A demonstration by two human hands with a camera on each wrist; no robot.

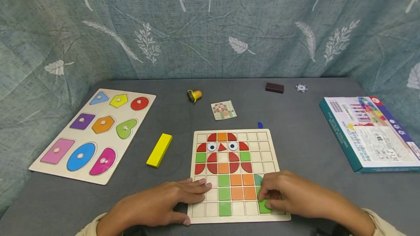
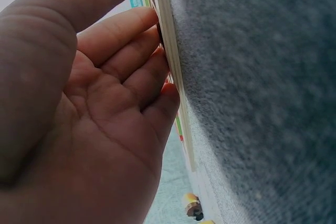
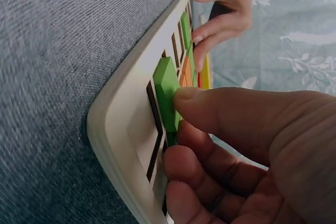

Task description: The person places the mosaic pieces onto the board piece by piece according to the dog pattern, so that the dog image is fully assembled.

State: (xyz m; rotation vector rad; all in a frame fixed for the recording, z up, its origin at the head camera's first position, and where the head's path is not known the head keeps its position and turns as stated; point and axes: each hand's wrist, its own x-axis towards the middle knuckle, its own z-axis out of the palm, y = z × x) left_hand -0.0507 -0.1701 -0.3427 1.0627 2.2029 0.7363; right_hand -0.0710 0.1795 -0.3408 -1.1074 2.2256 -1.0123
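Observation:
A wooden grid board [image 1: 239,220] lies flat, bearing red, orange and green tiles and two eye tiles in several of its cells. With fingers extended, my left hand [image 1: 170,199] rests on the board's left part, its thumb by the lower left corner. At the lower right, my right hand [image 1: 288,194] pinches a green square tile [image 1: 265,207], thumb on it and the other fingers curled. In the right wrist view that green tile [image 3: 167,93] sits slightly raised and tilted at its cell. A darker green quarter-round tile [image 1: 258,179] lies just above, partly covered by my right hand.
Left of the board are a yellow block [image 1: 159,150] and a knobbed shape puzzle [image 1: 131,148]. Behind it lie a picture card [image 1: 224,110], a small yellow-and-brown figure [image 1: 195,95], a blue piece [image 1: 260,125], a dark block [image 1: 274,88] and a chip [image 1: 301,88]. A box [image 1: 370,134] lies right.

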